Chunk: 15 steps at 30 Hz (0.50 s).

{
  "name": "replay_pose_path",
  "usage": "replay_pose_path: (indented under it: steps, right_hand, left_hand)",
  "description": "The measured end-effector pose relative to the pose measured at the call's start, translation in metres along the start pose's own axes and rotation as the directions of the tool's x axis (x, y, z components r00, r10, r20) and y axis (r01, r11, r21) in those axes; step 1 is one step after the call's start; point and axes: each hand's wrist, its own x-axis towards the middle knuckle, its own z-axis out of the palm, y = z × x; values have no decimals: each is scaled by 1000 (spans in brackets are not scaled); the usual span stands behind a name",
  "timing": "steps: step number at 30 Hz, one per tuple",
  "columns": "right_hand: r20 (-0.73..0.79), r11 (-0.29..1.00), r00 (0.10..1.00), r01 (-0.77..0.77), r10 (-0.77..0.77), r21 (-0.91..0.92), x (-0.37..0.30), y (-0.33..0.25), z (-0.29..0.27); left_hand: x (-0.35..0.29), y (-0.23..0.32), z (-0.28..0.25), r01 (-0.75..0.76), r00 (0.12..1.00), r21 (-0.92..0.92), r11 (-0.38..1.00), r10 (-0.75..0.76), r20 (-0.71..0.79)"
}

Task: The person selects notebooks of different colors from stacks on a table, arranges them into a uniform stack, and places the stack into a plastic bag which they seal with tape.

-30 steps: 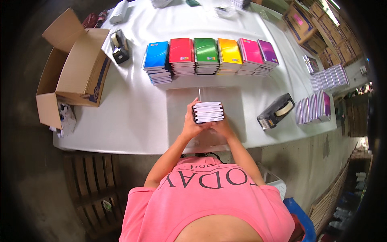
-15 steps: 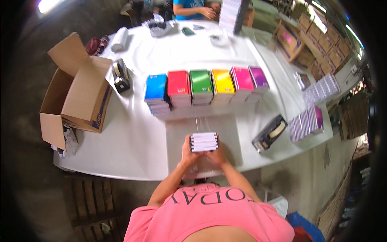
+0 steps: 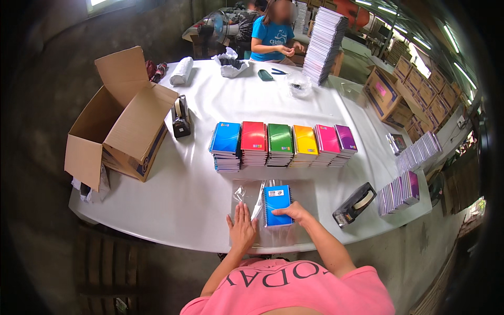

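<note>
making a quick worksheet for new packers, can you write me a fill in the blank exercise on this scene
1. The right hand is on a notebook whose visible cover is ____.
2. The left hand lies palm down to the ____ of that notebook.
3. In the row, the green stack stands between the red stack and the ____ one.
4. The row's rightmost stack has a ____ top cover.

Missing words: blue; left; yellow; purple

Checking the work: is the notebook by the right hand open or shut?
Shut: the blue notebook lies flat, cover up, under the right hand.
</note>
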Motion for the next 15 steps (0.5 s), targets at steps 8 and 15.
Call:
replay_pose_path:
  steps: [8, 15]
  right_hand:
    - [41, 999, 999, 2, -4, 44, 2, 5, -1]
    - [12, 998, 999, 38, -38, 43, 2, 4, -1]
  left_hand:
    - [25, 20, -45, -51, 997, -473, 880, 16, -78]
    - [49, -25, -45, 193, 981, -584, 788, -166, 100]
